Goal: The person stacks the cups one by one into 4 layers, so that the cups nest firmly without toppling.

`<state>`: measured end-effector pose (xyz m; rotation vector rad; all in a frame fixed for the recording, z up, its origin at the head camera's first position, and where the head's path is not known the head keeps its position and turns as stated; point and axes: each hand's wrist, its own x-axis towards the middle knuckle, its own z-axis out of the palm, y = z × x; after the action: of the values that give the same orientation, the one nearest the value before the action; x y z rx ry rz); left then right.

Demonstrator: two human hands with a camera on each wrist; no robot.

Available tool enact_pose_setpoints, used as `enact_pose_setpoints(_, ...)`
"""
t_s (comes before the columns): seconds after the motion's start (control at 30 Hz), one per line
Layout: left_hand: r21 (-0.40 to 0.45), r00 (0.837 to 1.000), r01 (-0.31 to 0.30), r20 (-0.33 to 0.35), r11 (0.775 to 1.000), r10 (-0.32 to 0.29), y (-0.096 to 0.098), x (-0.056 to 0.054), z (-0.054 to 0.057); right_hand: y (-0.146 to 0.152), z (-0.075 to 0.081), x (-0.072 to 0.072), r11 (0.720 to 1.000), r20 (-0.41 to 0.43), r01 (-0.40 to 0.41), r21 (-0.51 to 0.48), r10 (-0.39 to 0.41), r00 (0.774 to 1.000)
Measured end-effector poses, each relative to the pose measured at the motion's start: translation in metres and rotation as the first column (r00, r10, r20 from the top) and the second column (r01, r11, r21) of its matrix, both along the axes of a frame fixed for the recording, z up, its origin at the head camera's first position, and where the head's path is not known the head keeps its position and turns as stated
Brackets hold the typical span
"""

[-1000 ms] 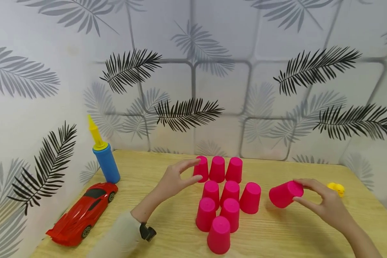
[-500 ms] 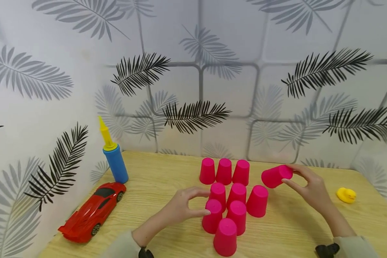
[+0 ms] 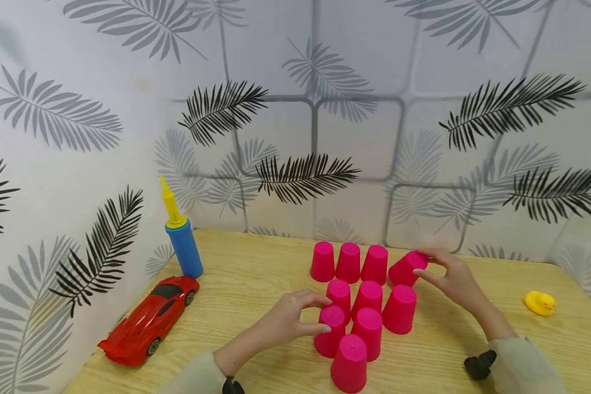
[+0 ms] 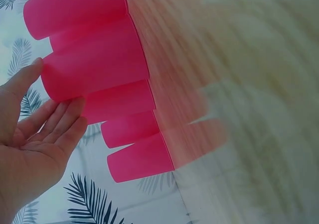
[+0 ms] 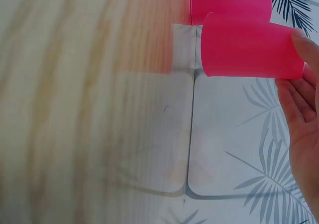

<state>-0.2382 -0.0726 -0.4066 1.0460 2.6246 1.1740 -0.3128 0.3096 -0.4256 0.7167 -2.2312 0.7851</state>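
Levelling the tilted cup (image 3: 403, 271) gently onto the bench (image 3: 246, 268), without nudging the back row (image 3: 347, 264) just left of it, seems the sound way. It sits right of centre, the fingers of the right hand (image 3: 455, 282) pinching its closed end; the left hand (image 3: 285, 317) curls round a standing cup (image 3: 331, 338), lower centre. Half a second ago, a clear gap separated cup and row.

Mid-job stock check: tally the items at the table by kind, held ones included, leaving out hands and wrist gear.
Pink cups: 10, including one tilted in the right hand
Red toy car: 1
Blue-and-yellow pump: 1
Yellow toy duck: 1
Total: 13
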Motion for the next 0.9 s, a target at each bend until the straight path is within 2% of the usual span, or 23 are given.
enact_pose_setpoints(0.17,-0.013,1.0,0.013,-0.02,1.0,-0.013,0.004,-0.002,-0.001,-0.001,-0.003,-0.004,1.0,0.026,-0.004,0.017,0.004,1.0)
enact_pose_setpoints(0.33,-0.014,1.0,0.016,-0.003,1.0,-0.017,0.004,-0.004,-0.003,-0.003,-0.004,-0.009,0.997,0.049,0.032,0.068,-0.035,0.998)
enact_pose_setpoints(0.63,0.001,1.0,0.022,-0.008,1.0,-0.022,0.002,-0.003,-0.002,-0.009,-0.004,-0.017,0.994,0.152,0.028,0.11,-0.045,0.987)
enact_pose_setpoints(0.9,0.001,1.0,0.021,-0.001,1.0,-0.021,0.004,-0.003,-0.001,-0.008,-0.004,-0.02,0.993,0.145,0.009,0.114,-0.025,0.989)
